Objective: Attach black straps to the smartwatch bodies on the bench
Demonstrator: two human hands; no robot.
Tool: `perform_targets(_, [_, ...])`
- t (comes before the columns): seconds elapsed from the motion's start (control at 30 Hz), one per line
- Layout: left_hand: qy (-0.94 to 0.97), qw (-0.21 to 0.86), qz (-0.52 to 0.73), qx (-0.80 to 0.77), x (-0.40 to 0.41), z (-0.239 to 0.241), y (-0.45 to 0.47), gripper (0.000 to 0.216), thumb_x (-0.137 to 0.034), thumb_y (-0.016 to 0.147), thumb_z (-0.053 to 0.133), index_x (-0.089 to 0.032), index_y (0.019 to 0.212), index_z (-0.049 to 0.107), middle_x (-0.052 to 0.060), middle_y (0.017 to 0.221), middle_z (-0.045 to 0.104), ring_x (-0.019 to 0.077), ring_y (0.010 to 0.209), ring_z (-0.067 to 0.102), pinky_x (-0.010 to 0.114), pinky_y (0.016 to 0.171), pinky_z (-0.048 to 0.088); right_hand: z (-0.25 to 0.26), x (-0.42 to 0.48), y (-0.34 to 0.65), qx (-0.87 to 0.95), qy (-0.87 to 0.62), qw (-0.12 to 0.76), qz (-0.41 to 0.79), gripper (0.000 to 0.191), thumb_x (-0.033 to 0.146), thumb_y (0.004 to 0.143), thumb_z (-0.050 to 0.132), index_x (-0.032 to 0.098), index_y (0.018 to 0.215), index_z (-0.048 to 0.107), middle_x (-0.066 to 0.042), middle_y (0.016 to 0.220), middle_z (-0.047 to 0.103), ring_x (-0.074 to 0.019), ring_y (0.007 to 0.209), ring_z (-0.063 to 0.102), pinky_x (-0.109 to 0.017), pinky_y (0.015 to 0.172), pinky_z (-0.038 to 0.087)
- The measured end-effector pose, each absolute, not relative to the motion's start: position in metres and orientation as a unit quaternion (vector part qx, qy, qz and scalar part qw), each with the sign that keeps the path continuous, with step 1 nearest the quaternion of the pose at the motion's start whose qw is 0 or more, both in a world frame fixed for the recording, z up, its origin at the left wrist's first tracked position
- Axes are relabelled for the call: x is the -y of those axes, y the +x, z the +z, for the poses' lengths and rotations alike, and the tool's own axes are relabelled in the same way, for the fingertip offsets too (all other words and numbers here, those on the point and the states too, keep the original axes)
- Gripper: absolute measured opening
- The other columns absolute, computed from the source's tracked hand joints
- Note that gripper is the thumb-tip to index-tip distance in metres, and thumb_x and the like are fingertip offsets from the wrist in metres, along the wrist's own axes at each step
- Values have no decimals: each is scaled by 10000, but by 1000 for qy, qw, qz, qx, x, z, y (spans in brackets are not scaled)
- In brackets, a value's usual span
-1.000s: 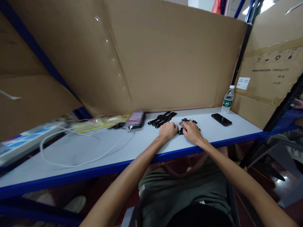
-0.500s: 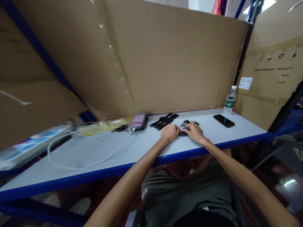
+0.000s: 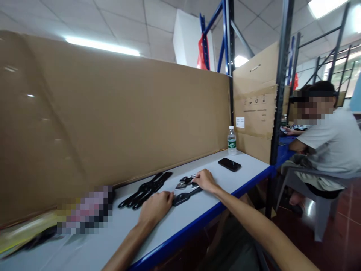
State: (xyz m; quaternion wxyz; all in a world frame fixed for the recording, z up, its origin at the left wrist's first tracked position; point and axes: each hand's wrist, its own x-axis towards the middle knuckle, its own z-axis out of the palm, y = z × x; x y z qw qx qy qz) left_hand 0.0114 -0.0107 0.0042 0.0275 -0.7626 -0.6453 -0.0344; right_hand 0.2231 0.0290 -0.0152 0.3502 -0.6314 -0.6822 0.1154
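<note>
A: Where is the black bar (image 3: 182, 198)?

B: It lies flat on the bench (image 3: 175, 220), between the left hand (image 3: 156, 206) and the right hand (image 3: 207, 180).

A: Which way does its long side run?

B: Mostly side to side, with a small slant. The wide end is by the left hand. The thin end goes right and a bit away from the person, up to the right hand.

A: So which hand is nearer?

B: Both are near, one at each end. I can't tell if they touch it.

A: Are the hands open?

B: The left one is curled up most of the way, and I can't see if anything is inside. The right one has its fingers bent down at the small bits (image 3: 184, 180). I can't tell if it pinches one.

A: Where are those bits?

B: Just past the bar. More black strips (image 3: 149, 187) lie past the left hand.
</note>
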Motion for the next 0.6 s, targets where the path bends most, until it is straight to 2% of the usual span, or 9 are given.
perform_targets(0.13, [-797, 31, -25, 603, 6, -1, 8, 587, -462, 1050, 253, -217, 1018, 785, 158, 1043, 794, 365, 1079, 733, 379, 833, 505, -19, -36, 215, 705, -611, 337, 130, 94, 203, 845, 748, 226, 848, 839, -65, 920, 823, -203, 904, 748, -232, 724, 451])
perform_targets(0.3, [-805, 38, -40, 590, 8, -2, 8, 569, -458, 1053, 273, -228, 1043, 794, 153, 1026, 797, 330, 1053, 739, 340, 822, 495, -21, -46, 220, 695, -592, 372, 166, 118, 168, 842, 742, 232, 877, 834, -12, 942, 828, -160, 918, 756, -184, 759, 479])
perform_targets(0.47, [-803, 25, -54, 593, 10, -1, 13, 561, -434, 1068, 293, -190, 1045, 797, 178, 1052, 788, 296, 1061, 734, 323, 858, 483, -21, -58, 233, 682, -601, 381, 171, 107, 169, 861, 722, 208, 855, 820, -36, 925, 825, -181, 900, 749, -222, 782, 496])
perform_targets(0.6, [-792, 12, -66, 606, 7, -3, 13, 579, -462, 1068, 313, -183, 931, 802, 178, 995, 787, 298, 1019, 741, 325, 837, 471, -22, -62, 240, 678, -602, 387, 170, 94, 151, 831, 737, 202, 807, 812, -34, 884, 818, -180, 866, 745, -222, 770, 497])
